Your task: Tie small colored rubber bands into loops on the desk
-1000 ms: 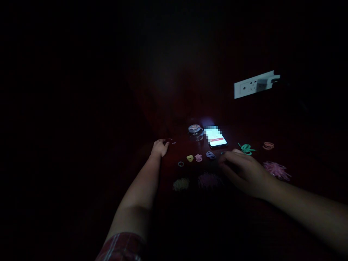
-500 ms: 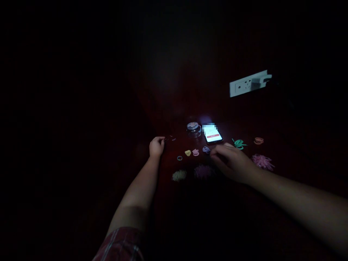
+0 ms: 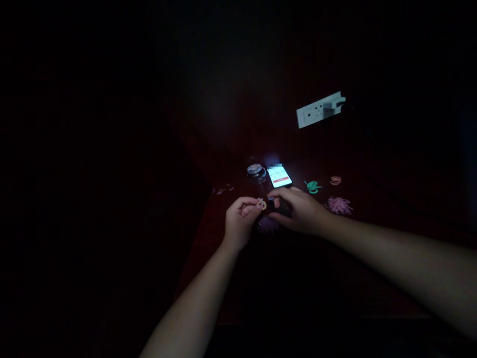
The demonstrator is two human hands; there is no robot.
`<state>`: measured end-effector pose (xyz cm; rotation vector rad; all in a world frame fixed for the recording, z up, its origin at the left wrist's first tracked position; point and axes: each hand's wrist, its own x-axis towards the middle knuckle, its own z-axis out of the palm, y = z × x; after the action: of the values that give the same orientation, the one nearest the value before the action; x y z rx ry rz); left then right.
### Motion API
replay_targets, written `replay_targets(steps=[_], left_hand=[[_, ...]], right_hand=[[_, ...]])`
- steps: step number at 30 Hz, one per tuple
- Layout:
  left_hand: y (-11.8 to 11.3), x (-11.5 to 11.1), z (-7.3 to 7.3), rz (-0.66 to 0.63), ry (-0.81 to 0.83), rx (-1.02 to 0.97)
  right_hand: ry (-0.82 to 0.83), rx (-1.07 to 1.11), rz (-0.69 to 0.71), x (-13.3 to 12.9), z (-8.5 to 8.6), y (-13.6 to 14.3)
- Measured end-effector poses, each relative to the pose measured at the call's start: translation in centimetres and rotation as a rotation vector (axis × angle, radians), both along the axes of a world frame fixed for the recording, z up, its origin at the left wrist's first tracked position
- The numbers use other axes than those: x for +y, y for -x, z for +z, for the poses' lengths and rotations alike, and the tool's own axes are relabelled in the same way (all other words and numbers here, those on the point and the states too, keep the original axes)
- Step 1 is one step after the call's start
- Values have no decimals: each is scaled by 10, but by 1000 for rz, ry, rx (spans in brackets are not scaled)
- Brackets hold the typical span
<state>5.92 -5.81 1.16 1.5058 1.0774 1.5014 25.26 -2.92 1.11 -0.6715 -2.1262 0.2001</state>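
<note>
My left hand (image 3: 242, 219) is closed in a pinch over the table, with a small yellow rubber band (image 3: 264, 205) at its fingertips. A pinkish bit shows beside that band, too small to make out. Facing it from the right, my right hand (image 3: 298, 209) is open, thumb and forefinger apart. Its forefinger is close to a small bunch of purple bands (image 3: 271, 198); whether they touch I cannot tell. Below the fingertips lies a dim pile of purple strands (image 3: 268, 224). A lit phone (image 3: 280, 177) lies just beyond my right hand.
A lidded clear jar (image 3: 256, 173) stands left of the phone. Green bands (image 3: 312, 187), orange bands (image 3: 335, 180) and a pink pile (image 3: 339, 205) lie to the right. Small pale bits (image 3: 221, 191) are at the left. A wall socket (image 3: 320, 110) holds a plug. Most surroundings are dark.
My left hand has moved right and nearer, from the far left bits to the yellow band, which it now pinches. My right hand's fingers have spread apart. The whole view has shifted slightly.
</note>
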Motion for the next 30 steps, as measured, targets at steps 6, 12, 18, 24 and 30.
replay_targets(steps=[6,12,18,24,30], left_hand=[[-11,-3,-3,-63,18,-51],[-16,-5,-6,-124,-28,-29],[-12,-5,-6,-62,-125,84],[-7,-3,-2,32,-220,277],[-4,-2,-3,24,-272,371]], right_hand=[[-37,4,55,1,-1,0],[-54,15,33,0,0,1],[-53,38,12,-2,2,1],[-40,44,30,-4,3,0],[-64,36,48,-4,4,-1]])
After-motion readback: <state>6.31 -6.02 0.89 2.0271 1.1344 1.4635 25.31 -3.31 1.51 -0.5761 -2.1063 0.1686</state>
